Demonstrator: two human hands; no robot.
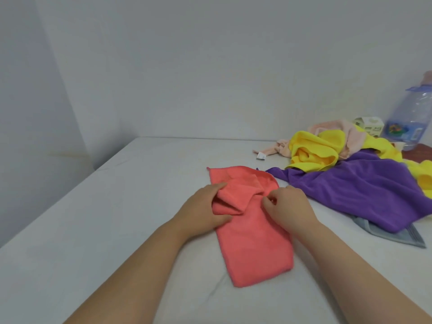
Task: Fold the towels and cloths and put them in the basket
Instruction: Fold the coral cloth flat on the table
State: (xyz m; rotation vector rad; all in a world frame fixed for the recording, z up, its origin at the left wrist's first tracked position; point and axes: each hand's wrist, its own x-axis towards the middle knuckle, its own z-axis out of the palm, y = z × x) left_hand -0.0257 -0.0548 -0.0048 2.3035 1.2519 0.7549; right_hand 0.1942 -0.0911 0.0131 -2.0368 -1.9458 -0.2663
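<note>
Surface: white fabric-covered flat surface (117, 230), lightly creased, filling the lower half of the view; its far edge meets the wall.
Walls: plain pale grey-white walls (210, 66), joining in a vertical corner at left; faint yellowish mark (67, 154) low on the left wall.
Bottle: large clear blue-tinted plastic water bottle (413, 118), upright at the far right, blue collar below the neck, printed blue label; partly cut by the frame edge.
Carton: small white cardboard carton with dark print (371, 127), upright, just left of the bottle; lower part hidden.
Patch: dark reddish-brown surface (418, 154) at the bottle's base; kind cannot be told.
</note>
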